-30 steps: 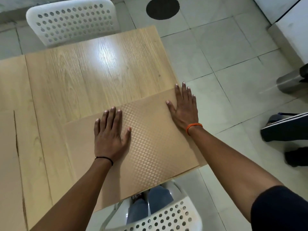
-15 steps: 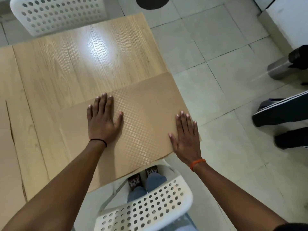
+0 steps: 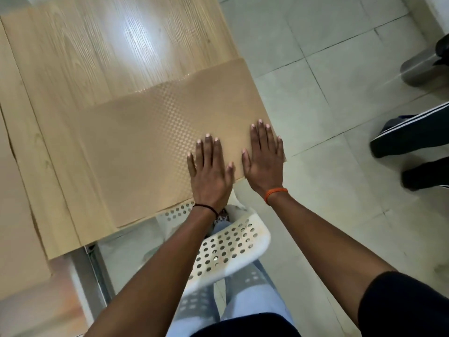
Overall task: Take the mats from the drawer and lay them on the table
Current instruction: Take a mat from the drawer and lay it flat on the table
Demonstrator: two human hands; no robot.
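A tan mat (image 3: 155, 132) with a fine dotted pattern lies flat on the near right corner of the light wooden table (image 3: 102, 49). Its right edge runs along the table's edge. My left hand (image 3: 210, 172) rests palm down on the mat's near right part, fingers spread. My right hand (image 3: 264, 155) lies flat beside it on the mat's right corner, partly over the table edge. Neither hand grips anything. No drawer is in view.
A white perforated chair (image 3: 226, 246) stands under the table's near edge, in front of my legs. Another person's dark shoes (image 3: 410, 139) stand on the tiled floor (image 3: 315, 69) at the right. A metal bin (image 3: 422, 69) sits at the far right.
My left hand slid right across the mat until it lay next to my right hand, which stayed at the near right corner after sliding there from the far edge. The view tilted down.
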